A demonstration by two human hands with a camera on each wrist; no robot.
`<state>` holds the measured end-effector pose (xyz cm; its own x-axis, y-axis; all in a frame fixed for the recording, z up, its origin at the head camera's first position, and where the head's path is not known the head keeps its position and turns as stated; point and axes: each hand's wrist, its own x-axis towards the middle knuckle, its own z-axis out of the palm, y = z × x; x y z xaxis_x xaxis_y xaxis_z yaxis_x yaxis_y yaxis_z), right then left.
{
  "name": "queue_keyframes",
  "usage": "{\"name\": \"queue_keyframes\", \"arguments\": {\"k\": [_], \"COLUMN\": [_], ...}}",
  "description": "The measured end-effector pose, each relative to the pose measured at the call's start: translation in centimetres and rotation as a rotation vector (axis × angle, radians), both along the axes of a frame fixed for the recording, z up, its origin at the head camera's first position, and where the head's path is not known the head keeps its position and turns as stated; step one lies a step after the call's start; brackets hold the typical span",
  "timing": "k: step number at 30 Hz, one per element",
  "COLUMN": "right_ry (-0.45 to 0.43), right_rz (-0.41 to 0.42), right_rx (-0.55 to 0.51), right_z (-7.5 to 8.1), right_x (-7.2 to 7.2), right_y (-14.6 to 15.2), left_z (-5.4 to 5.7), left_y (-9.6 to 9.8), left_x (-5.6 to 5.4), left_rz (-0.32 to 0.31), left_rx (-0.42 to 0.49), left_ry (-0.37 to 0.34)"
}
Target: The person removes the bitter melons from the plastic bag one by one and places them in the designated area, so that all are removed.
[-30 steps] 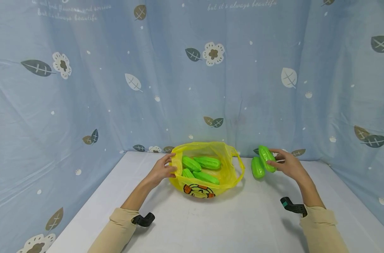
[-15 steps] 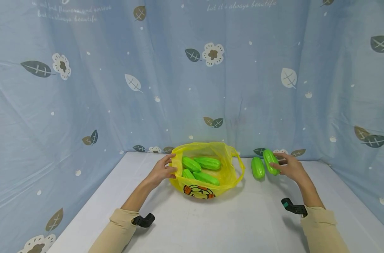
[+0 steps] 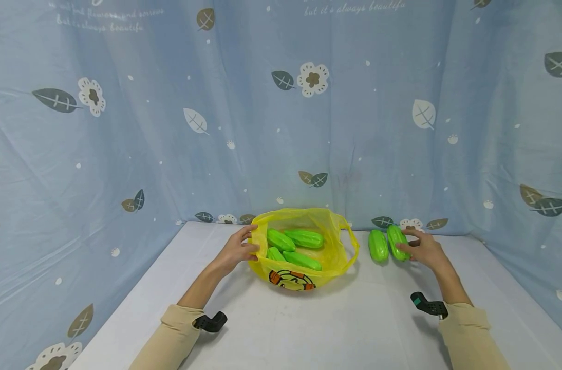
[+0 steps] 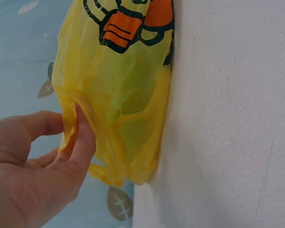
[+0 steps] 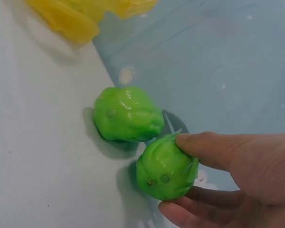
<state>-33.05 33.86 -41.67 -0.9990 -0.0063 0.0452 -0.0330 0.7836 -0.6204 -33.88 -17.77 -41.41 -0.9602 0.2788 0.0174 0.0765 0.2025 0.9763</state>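
A yellow plastic bag (image 3: 326, 277) with a printed cartoon stands with its mouth open, and several bright green ridged toy gourds (image 3: 304, 238) lie inside. My left hand (image 3: 235, 251) pinches the bag's left edge between thumb and fingers; the left wrist view shows the yellow film (image 4: 69, 116) folded there. To the right of the bag, my right hand (image 3: 426, 250) holds another green toy gourd (image 5: 164, 171), thumb on one side and fingers on the other. Just left of it a similar loose gourd (image 3: 378, 246) lies on the table, nearly parallel.
The white table (image 3: 336, 329) ends at a blue curtain (image 3: 244, 154) printed with leaves and flowers, which runs along the back and sides. A handle loop (image 3: 352, 244) of the bag sticks out toward the loose gourds. Black camera mounts (image 3: 210, 322) sit at both wrists.
My right hand has moved the gourd right and lowered it from against the other gourd to the table beside it. The left hand and bag have stayed in place.
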Motion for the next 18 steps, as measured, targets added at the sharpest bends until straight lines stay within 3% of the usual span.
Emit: {"name": "queue_keyframes", "arguments": {"k": [18], "right_ry": [-0.036], "right_rz": [-0.05], "right_rx": [0.005], "right_z": [-0.8], "right_x": [-0.08], "right_y": [-0.37], "left_z": [0.12], "left_y": [0.08], "left_x": [0.1], "left_rz": [0.008], "left_rx": [-0.014], "left_ry": [-0.002]}}
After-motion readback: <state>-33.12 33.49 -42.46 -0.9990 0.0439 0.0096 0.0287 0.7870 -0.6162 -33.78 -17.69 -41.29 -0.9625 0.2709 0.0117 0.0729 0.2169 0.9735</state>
